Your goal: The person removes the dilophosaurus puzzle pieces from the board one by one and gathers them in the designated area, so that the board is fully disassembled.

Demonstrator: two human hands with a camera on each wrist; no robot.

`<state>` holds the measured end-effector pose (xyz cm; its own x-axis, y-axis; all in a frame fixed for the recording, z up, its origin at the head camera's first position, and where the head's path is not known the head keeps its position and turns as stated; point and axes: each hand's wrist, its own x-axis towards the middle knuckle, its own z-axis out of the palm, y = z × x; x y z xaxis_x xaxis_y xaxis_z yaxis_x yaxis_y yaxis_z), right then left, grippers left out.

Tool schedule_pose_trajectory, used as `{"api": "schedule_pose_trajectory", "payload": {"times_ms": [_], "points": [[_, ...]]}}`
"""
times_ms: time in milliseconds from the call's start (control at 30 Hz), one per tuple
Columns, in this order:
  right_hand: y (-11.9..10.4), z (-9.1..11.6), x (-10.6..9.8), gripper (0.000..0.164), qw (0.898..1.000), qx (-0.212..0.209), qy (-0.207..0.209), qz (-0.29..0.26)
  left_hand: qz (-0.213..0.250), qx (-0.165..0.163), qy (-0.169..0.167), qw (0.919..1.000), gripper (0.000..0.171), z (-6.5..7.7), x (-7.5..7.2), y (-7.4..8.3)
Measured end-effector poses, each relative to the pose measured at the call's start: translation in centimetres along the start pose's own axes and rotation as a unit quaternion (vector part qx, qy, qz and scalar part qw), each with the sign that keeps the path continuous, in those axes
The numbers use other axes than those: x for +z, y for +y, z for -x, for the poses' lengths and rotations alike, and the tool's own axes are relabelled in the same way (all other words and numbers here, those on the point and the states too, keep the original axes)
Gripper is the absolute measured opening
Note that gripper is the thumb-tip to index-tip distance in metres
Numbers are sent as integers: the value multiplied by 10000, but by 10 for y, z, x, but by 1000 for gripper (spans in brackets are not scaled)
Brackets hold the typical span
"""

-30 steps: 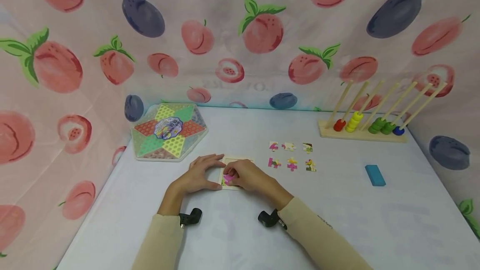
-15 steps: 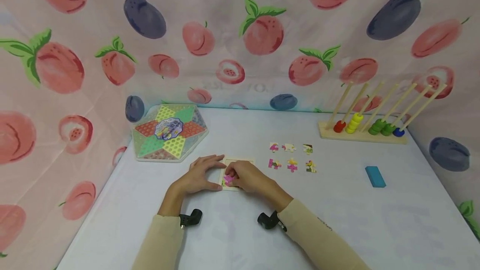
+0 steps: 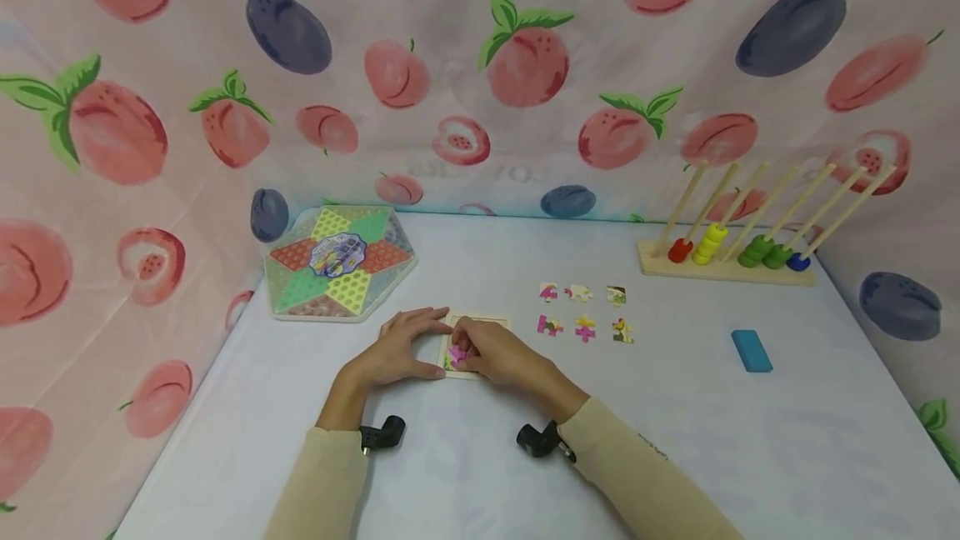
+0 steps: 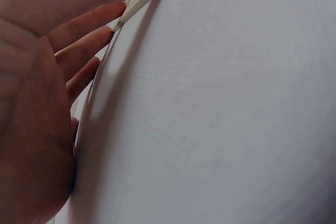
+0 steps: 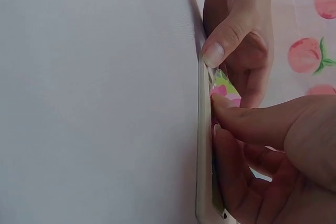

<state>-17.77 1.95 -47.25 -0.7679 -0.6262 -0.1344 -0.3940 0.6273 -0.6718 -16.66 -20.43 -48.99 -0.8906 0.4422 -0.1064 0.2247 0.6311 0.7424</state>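
A small, shallow wooden puzzle tray (image 3: 461, 375) lies on the white table in front of me. My left hand (image 3: 396, 348) rests along its left side, thumb at the near corner and straight fingers towards the far corner. With curled fingers, my right hand (image 3: 497, 348) pinches a pink jigsaw piece (image 3: 456, 354) low over the tray's near left part. In the right wrist view, thumb and fingertip meet at the pink and green picture (image 5: 226, 92) just inside the tray's edge (image 5: 203, 171). The right hand covers much of the tray. The left wrist view shows the left hand's extended fingers (image 4: 86, 45).
Several loose jigsaw pieces (image 3: 584, 328) lie in two rows right of the tray. Beyond them are a blue block (image 3: 751, 351) and a wooden peg rack (image 3: 723, 270) with coloured beads. A hexagonal Chinese checkers board (image 3: 339, 265) sits at the back left, before a fruit-print curtain (image 3: 525, 140).
Both hands stay at the tray. The right hand's fingers shift only slightly at the pink piece; the loose pieces remain where they were.
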Motion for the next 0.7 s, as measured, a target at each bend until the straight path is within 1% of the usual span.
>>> {"api": "schedule_pose_trajectory", "payload": {"times_ms": [200, 367, 433, 700], "points": [[2, 2, 2, 27, 10000, 0, 27, -38, 39, -43, -18, 10000, 61, 1, 0, 1], [4, 2, 3, 21, 9997, -179, 172, -9, 21, -64, -23, 10000, 61, 0, 0, 2], [4, 3, 2, 19, 9995, -233, 208, -51, 0, -43, -16, 10000, 61, 0, 0, 2], [1, 6, -3, 18, 9990, -159, 170, -388, -6, -74, -2, 10000, 61, -1, 1, 1]]}}
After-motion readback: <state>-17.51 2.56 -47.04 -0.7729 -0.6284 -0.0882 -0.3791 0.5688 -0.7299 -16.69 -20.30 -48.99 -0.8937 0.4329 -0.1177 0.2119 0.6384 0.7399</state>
